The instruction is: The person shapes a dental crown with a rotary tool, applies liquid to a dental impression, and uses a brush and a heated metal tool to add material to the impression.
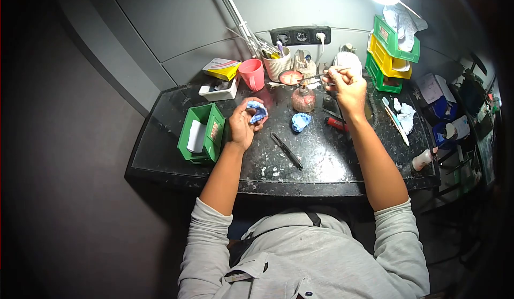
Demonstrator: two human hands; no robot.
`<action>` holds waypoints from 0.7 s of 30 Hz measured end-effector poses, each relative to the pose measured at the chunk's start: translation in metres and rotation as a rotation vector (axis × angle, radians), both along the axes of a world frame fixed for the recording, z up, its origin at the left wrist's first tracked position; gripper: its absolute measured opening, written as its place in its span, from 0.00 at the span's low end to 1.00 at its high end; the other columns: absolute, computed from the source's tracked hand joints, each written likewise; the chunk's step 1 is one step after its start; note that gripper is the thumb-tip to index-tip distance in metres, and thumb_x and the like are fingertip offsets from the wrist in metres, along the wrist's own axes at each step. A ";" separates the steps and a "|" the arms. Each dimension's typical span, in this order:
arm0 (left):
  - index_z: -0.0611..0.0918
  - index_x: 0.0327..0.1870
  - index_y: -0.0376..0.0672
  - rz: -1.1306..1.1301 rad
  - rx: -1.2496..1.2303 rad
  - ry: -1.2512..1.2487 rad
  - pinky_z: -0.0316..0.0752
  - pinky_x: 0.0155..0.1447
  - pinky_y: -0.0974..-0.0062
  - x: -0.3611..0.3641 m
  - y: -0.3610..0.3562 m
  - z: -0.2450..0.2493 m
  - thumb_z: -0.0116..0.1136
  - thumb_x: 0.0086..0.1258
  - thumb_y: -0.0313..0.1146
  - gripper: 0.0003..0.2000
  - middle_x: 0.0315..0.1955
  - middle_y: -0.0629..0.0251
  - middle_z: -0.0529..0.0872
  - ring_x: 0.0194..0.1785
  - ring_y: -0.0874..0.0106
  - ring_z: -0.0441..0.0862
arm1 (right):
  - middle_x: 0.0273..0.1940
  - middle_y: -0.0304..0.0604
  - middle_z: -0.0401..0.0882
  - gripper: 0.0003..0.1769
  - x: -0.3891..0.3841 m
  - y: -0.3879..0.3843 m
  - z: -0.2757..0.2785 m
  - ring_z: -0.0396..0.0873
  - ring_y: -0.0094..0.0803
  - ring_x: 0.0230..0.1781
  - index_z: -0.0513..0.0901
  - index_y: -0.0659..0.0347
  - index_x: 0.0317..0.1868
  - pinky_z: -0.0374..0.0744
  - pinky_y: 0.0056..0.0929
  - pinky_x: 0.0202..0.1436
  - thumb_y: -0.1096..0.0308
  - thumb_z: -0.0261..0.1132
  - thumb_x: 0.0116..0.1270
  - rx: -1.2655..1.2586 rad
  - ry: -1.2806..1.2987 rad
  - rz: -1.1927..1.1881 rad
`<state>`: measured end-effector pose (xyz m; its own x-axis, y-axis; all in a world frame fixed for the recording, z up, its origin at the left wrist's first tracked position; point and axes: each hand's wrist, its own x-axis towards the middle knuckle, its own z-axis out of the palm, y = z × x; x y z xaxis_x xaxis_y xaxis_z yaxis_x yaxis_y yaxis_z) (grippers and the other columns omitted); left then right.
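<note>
My left hand (241,129) is closed around a blue dental cast (257,112), raised over the left half of the dark worktop. Between the fingers of my right hand (349,91) is a thin dark dental instrument (311,77), pointing left. Its far end is just above a small glass spirit burner (303,101) with pinkish contents; I cannot make out a flame clearly. A second blue dental cast (301,122) lies on the worktop in front of the burner. Closer to the front edge rests a black pen-like tool (287,151). A red cylinder (336,124) is beside my right forearm.
Left of my left hand stands a green bin (201,134) holding white paper. Behind are a pink mug (252,75), a white cup of tools (277,67) and a round pink dish (291,77). Stacked bins (390,63), a toothbrush (395,120) and a small bottle (422,160) occupy the right.
</note>
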<state>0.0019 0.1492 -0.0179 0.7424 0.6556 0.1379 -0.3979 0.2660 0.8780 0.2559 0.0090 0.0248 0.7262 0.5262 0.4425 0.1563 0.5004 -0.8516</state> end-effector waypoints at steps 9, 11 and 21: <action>0.70 0.65 0.37 -0.031 0.185 -0.006 0.76 0.45 0.77 0.003 -0.001 -0.003 0.52 0.74 0.38 0.23 0.47 0.59 0.83 0.44 0.71 0.82 | 0.38 0.49 0.86 0.08 0.001 0.009 -0.003 0.86 0.30 0.36 0.81 0.72 0.43 0.86 0.23 0.34 0.75 0.64 0.70 -0.047 0.064 0.080; 0.70 0.66 0.37 -0.038 0.199 -0.008 0.77 0.47 0.77 0.003 -0.002 -0.001 0.53 0.73 0.37 0.23 0.48 0.59 0.83 0.46 0.71 0.83 | 0.39 0.50 0.86 0.09 0.004 0.010 -0.005 0.87 0.32 0.36 0.81 0.73 0.43 0.86 0.24 0.35 0.74 0.64 0.70 -0.039 0.168 0.122; 0.69 0.67 0.34 -0.059 0.239 -0.038 0.77 0.54 0.74 0.003 -0.003 0.000 0.55 0.73 0.34 0.24 0.50 0.59 0.82 0.49 0.71 0.83 | 0.41 0.57 0.84 0.07 0.029 -0.006 -0.015 0.87 0.37 0.37 0.77 0.75 0.43 0.86 0.25 0.36 0.76 0.61 0.72 -0.089 0.408 0.155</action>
